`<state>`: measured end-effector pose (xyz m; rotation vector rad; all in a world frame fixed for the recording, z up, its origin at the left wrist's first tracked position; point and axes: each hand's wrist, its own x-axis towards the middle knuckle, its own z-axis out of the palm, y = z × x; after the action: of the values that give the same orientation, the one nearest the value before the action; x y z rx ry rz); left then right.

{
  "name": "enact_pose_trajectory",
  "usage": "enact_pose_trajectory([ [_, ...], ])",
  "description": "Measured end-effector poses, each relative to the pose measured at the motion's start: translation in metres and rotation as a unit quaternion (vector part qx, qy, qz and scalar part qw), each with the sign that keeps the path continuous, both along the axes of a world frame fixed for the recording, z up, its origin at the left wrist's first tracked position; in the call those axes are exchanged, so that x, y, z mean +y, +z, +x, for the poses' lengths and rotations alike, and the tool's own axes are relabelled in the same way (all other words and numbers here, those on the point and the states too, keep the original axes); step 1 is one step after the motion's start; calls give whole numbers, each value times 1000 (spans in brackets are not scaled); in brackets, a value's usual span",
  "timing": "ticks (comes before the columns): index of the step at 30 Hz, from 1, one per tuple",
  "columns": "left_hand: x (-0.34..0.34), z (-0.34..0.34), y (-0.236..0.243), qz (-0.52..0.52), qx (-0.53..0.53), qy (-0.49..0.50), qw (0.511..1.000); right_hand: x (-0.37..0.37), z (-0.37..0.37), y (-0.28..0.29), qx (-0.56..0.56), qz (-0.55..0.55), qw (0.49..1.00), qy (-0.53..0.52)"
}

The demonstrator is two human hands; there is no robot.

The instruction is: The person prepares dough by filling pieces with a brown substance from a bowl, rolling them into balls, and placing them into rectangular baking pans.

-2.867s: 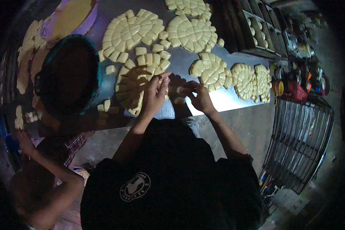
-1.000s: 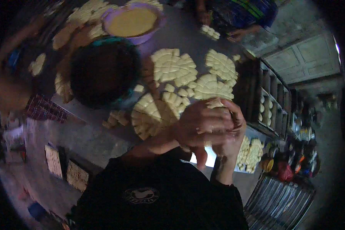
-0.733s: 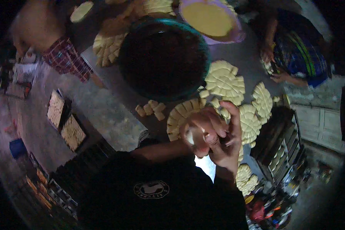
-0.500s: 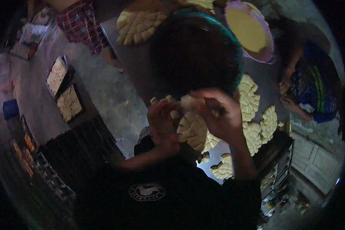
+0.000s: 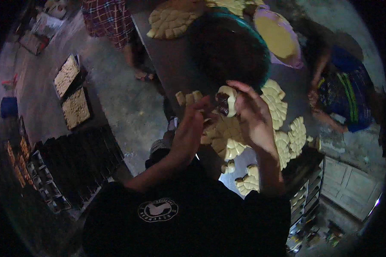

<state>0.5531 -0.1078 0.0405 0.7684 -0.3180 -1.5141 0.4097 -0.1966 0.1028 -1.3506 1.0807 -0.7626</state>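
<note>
Dough with dark filling showing on one side (image 5: 227,101) is gripped by my right hand (image 5: 255,124) above the steel table (image 5: 161,60). Just left of it, my left hand (image 5: 186,132) has its fingers curled; what they hold is too dim to make out. Beyond my hands sits a large teal-rimmed tub with dark contents (image 5: 227,51), beside a purple bowl of pale yellow mixture (image 5: 278,36). Scored dough rounds (image 5: 272,103) and loose dough pieces (image 5: 188,98) lie around them.
A co-worker in blue striped clothing (image 5: 347,94) is at the right; another's plaid garment and bare leg (image 5: 105,21) are at upper left. Loaded trays (image 5: 75,107) stand left, dark racks (image 5: 81,167) below them, a shelved rack (image 5: 306,192) and pale door (image 5: 347,184) lower right.
My view has swung toward the tub and left-side floor. My hands, earlier clasped together, have separated slightly, and the dough's dark filling now shows in my right hand.
</note>
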Motion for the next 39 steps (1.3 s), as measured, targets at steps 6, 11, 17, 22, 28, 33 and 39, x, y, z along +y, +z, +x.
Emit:
enact_pose_trajectory([
  [6,40,-25,47,-217,-380,-239,867,116,-60,19,-155,-46,980,-117],
  [11,88,-87,69,60,214,-248,943,208,-111,37,-91,-207,960,-165],
  [17,157,-128,70,-121,16,-404,907,314,-141,48,327,-390,827,-240],
  [22,201,-155,76,-145,38,-427,892,377,-155,55,282,-415,818,-281],
  [28,210,-156,63,-163,-48,-422,890,405,-156,84,361,-394,822,-197],
  [33,199,-148,89,-351,-308,-366,805,397,-153,88,168,-288,911,-242],
  [39,145,-118,78,-418,-167,-414,791,343,-136,85,244,-311,874,-283],
])
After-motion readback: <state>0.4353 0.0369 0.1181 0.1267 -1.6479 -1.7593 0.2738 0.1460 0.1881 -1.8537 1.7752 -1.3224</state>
